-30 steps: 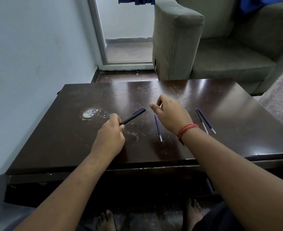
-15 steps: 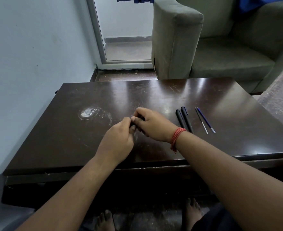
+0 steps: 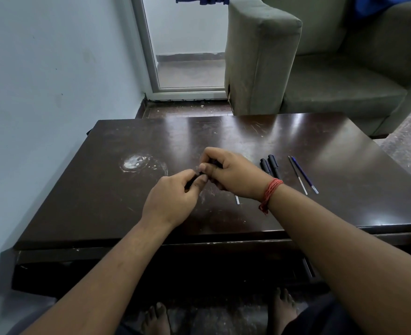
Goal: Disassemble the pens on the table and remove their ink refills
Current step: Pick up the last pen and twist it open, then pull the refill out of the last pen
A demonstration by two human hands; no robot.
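Here, mid-frame above a scuffed dark brown wooden table (image 3: 223, 131): left hand (image 3: 173, 199) and right hand (image 3: 233, 174) pinched together on a slim black plastic pen (image 3: 191, 181), fingertips clenched at either end, most of the barrel hidden inside the grip. Apparently twisting or pulling the halves apart, though impossible to confirm from this angle. To the right of centre, two black pen barrels (image 3: 271, 168) lying side by side, and just beyond them two thin blue ink refills (image 3: 302, 175), well apart from the hands. Peeking out below the right wrist, the pale tip of a third refill (image 3: 237, 199), flat on the table. Risks from here: a sudden release of the joint sending a small tip piece or spring, if any, skittering off the glossy surface toward the floor at lower frame; a forearm sweep nudging the loose refill under the wrist off the near edge; too hard a pull bending the refill inside.
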